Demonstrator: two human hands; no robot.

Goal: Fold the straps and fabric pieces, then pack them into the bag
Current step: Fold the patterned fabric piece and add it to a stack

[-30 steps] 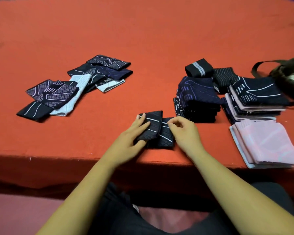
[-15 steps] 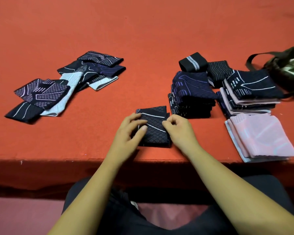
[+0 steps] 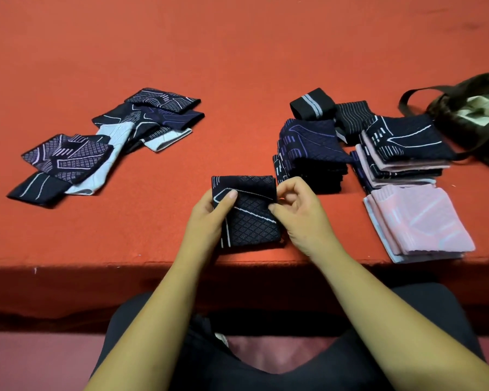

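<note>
A dark navy fabric piece [image 3: 249, 221] with white lines lies folded near the table's front edge. My left hand [image 3: 209, 218] grips its left side, thumb on top. My right hand [image 3: 299, 213] pinches its right edge and the folded-over top flap. Unfolded dark and white pieces [image 3: 102, 145] lie scattered at the left. Folded stacks sit at the right: a navy stack [image 3: 311, 153], a dark and pink stack [image 3: 401, 153] and a pink stack [image 3: 418, 221]. The dark olive bag [image 3: 474, 114] lies open at the far right edge.
The red cloth-covered table [image 3: 237, 52] stretches far back. A rolled black strap with grey stripes [image 3: 312, 104] and a striped dark piece [image 3: 350, 117] sit behind the stacks. The bag's strap [image 3: 410, 100] loops on the table. My lap is below the table edge.
The piece went from a half-open fold to a closed square. My left hand shifted from resting on it to gripping its left side; my right hand now pinches the top flap.
</note>
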